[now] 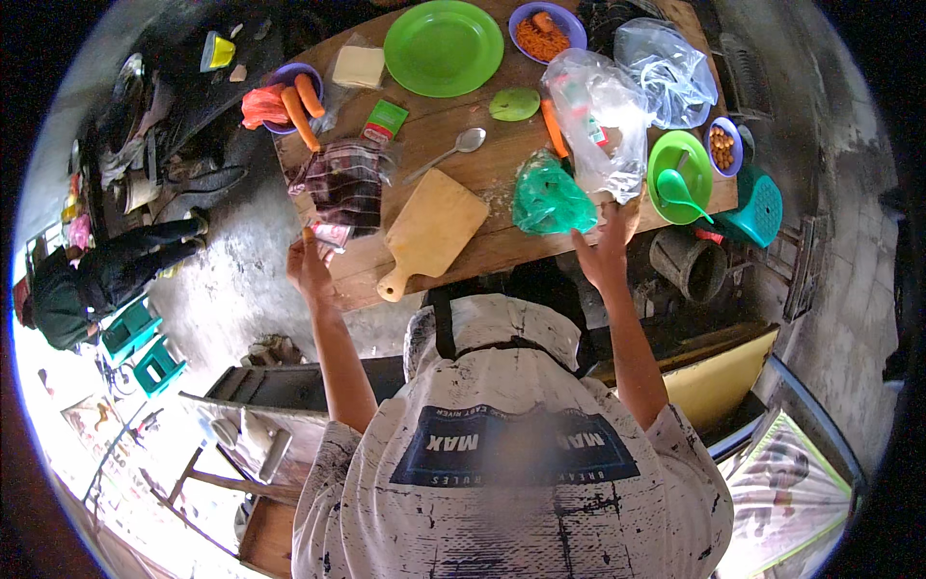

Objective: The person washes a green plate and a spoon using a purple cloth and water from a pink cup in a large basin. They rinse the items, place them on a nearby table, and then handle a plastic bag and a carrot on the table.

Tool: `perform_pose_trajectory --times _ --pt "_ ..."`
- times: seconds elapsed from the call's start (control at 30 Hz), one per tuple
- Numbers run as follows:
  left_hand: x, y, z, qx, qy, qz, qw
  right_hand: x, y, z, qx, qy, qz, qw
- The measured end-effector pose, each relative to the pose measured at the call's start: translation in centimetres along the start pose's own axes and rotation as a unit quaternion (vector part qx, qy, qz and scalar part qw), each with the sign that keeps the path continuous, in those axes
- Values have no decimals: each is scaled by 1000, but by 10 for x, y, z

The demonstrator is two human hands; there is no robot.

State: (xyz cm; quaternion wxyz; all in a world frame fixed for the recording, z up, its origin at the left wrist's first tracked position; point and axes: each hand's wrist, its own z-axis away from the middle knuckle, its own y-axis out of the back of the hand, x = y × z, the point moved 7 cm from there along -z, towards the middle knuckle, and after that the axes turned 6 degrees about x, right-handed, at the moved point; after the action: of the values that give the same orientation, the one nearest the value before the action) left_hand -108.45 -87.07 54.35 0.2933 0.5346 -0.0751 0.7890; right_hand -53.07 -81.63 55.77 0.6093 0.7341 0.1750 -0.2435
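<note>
At the table's left front edge, my left hand (312, 271) pinches a small red-and-white packet (331, 233) beside a dark checked cloth (347, 181). My right hand (608, 242) is at the front edge, fingers spread, by the lower end of a clear plastic bag (608, 108); whether it grips the bag cannot be told. Just left of that hand lies a green plastic bag (553, 195). Between my hands rests a wooden cutting board (438, 224), its handle towards me. Behind it are a metal spoon (470, 140), a green-and-red packet (385, 121) and a green vegetable or fruit (514, 105).
A green plate (443, 48), a purple bowl of shredded carrot (546, 36) and a bowl with whole carrots (293, 94) stand farther back. At right are a green bowl (680, 174) with a spoon and a small bowl of nuts (723, 145). A person (94, 268) stands far left.
</note>
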Motion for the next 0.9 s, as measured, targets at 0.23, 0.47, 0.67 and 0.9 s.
perform_pose_trajectory --times 0.23,0.47,0.67,0.9 --pt "19 14 -69 -44 49 6 998 27 -27 -5 52 -151 101 982" --pt "35 -24 -102 -89 22 -2 996 55 -17 6 72 -257 -60 962" --pt "37 -68 -132 -114 6 -18 993 38 -18 22 106 -253 -206 939" --pt "64 -108 -113 -120 -284 -210 928 10 -15 38 138 -286 -341 885"
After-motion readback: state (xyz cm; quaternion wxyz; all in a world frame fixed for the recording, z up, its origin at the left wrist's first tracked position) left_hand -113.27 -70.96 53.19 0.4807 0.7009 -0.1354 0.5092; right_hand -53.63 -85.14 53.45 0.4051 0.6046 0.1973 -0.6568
